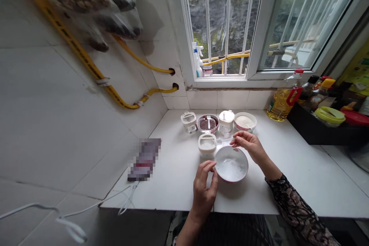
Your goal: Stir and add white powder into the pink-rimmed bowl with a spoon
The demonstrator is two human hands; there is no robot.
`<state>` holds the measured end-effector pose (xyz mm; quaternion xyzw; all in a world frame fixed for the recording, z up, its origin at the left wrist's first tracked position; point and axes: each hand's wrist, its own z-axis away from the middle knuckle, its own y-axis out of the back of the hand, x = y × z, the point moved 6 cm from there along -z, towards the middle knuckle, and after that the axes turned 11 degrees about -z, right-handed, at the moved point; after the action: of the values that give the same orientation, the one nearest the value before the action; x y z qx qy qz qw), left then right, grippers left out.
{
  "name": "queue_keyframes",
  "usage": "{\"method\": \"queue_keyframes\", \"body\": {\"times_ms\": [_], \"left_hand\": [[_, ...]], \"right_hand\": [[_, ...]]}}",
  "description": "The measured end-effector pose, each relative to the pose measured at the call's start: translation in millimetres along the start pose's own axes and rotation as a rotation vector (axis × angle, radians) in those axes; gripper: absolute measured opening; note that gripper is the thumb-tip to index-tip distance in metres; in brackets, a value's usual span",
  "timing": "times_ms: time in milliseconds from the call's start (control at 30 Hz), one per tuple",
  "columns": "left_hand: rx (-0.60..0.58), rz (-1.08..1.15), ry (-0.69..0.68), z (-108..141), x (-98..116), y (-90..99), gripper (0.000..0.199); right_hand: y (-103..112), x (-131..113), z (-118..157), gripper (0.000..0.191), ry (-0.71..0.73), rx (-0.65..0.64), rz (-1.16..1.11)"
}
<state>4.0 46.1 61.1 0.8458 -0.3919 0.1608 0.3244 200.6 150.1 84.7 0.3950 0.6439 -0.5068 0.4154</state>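
Steadying bowl (pixel 231 165), apparently: left hand (pixel 205 186), fingers pinching its left rim. Right hand (pixel 250 145): fingers clamped on spoon (pixel 226 140) beyond bowl; jar (pixel 206 153), beyond-left of bowl, likely set within reach.

Your bowl (pixel 241 161) — smooth, glossy, ceramic-looking; your spoon (pixel 226 140) — translucent, plastic-looking. Your sleeve (pixel 291 199): openwork lace cloth. Your table (pixel 173 157): smooth, tile-like, soft sheen. Your oil bottle (pixel 279 103): clear, glossy plastic; cap (pixel 299 72), smooth plastic.
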Motion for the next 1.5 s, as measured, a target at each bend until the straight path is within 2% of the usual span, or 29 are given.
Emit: {"method": "queue_keyframes", "body": {"times_ms": [133, 267, 367, 467, 700, 767, 867, 1000, 1100, 1200, 1367, 1500], "left_hand": [[0.018, 0.065, 0.063, -1.3, -4.0, 2.2, 0.023], [0.030, 0.101, 0.085, -1.2, -5.6, 3.2, 0.022], [0.032, 0.119, 0.101, -1.3, -6.9, 3.2, 0.021], [0.035, 0.131, 0.116, -1.8, -8.5, 3.2, 0.020], [0.039, 0.148, 0.144, -0.7, -11.2, 2.7, 0.019], [0.042, 0.150, 0.150, -0.3, -11.5, 2.6, 0.019], [0.051, 0.153, 0.173, 0.3, -13.0, 2.9, 0.018], [0.055, 0.145, 0.196, 1.7, -15.3, 3.2, 0.017], [0.051, 0.139, 0.205, 2.8, -16.7, 2.7, 0.016], [0.050, 0.138, 0.223, 3.5, -17.8, 2.2, 0.015], [0.032, 0.164, 0.238, 4.1, -18.3, 0.9, 0.015], [0.013, 0.171, 0.231, 4.3, -18.7, 0.7, 0.019]], "right_hand": [[-23.2, -8.1, 1.2, 0.030, 0.202, -0.006, 0.146], [-48.2, -20.7, 13.2, 0.014, 0.578, -0.096, 0.539], [-64.1, -23.6, 26.8, 0.019, 0.865, -0.240, 0.848], [-67.0, -25.7, 33.7, 0.023, 0.993, -0.258, 0.953], [-53.4, -42.5, 37.9, 0.017, 0.908, -0.125, 0.841], [-49.8, -50.0, 41.6, 0.016, 0.897, -0.105, 0.871], [-55.6, -53.2, 45.7, 0.016, 0.868, -0.201, 1.033], [-77.7, -44.2, 51.2, 0.025, 0.881, -0.369, 1.273], [-96.2, -36.7, 60.8, 0.026, 0.910, -0.517, 1.338], [-105.1, -36.6, 72.8, 0.027, 0.874, -0.658, 1.347], [-100.5, -52.4, 81.4, 0.034, 0.806, -0.674, 1.334], [-95.7, -49.4, 84.7, 0.031, 0.775, -0.731, 1.307]]}}
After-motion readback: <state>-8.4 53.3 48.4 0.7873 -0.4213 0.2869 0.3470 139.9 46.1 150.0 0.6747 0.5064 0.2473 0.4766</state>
